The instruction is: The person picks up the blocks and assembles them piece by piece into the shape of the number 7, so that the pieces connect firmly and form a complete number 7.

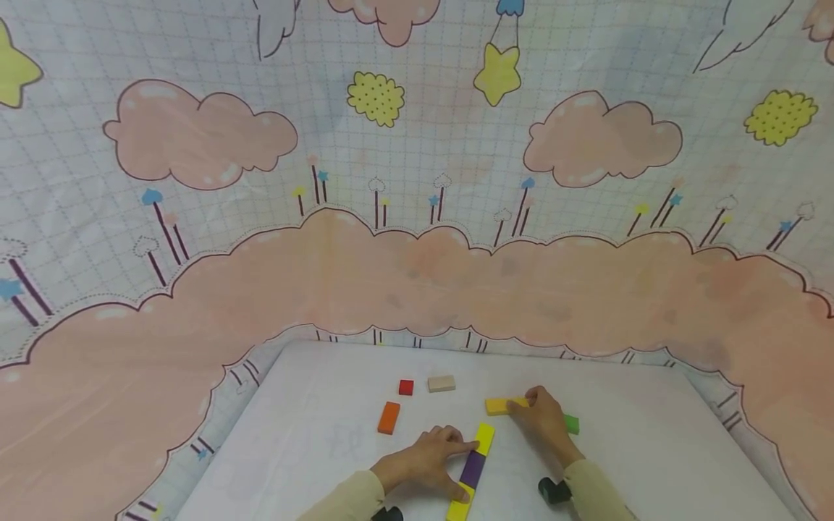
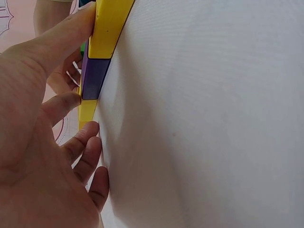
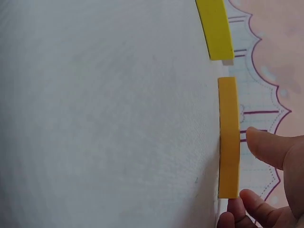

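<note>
Two yellow blocks, the upper one [image 1: 484, 438] and the lower one [image 1: 460, 502], stand end to end with a purple block [image 1: 472, 469] between them, forming a slanted row. My left hand [image 1: 430, 459] lies along the row's left side. Its thumb [image 2: 78, 31] touches the near yellow block and its forefinger reaches the side near the far one; the other fingers are loosely bent. Over the right end of an orange-yellow block [image 1: 498, 407] is my right hand [image 1: 546, 420]. In the right wrist view, its thumb [image 3: 268, 147] stands apart from that block, with fingertips near one end.
A green block [image 1: 571, 425] shows partly behind my right hand. Further left lie an orange block [image 1: 389, 418], a small red block [image 1: 406, 388] and a beige block [image 1: 441, 383]. The white tabletop [image 1: 313, 427] ends at a patterned cloth [image 1: 417, 282].
</note>
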Demonstrator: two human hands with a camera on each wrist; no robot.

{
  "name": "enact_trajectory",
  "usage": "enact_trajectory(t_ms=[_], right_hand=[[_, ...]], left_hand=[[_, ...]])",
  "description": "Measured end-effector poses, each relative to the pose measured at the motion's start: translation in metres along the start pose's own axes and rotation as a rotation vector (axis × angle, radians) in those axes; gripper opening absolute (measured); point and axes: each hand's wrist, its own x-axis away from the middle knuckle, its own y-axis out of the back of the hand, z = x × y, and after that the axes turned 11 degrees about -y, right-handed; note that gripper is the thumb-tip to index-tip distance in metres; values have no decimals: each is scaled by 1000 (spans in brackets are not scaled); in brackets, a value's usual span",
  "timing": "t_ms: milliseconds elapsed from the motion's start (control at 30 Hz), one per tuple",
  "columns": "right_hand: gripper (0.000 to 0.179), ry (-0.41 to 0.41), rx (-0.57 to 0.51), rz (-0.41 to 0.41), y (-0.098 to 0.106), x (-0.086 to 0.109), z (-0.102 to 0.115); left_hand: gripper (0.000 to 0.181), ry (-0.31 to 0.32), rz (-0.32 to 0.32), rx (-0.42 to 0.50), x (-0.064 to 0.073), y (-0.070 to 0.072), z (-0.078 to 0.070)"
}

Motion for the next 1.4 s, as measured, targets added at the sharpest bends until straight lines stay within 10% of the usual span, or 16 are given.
enact_trajectory(t_ms=[1400], right_hand=[[54,-2,-5,9,-6,-6,2]], left_hand=[[75,-30,-1,16,-1,-1,3]])
